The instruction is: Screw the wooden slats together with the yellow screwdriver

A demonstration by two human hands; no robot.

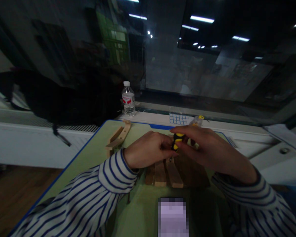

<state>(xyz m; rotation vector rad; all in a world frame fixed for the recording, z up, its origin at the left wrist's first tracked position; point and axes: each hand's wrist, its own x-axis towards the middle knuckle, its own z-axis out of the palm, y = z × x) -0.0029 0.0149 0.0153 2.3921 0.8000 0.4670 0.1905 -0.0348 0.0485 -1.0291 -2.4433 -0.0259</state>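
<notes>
A short yellow and black screwdriver is gripped by my right hand, its thumb and fingers round the handle. Close against its lower end is my left hand, fingers curled in; what they hold is hidden. Beneath both hands lie two light wooden strips side by side, with a dark metal spot on the right one. They rest on a darker brown wooden board. The tip of the screwdriver is out of sight.
A curved wooden piece stands at the back left of the green table. Behind the table, a water bottle and a clear bag are on the sill. A phone with a blurred screen lies in front.
</notes>
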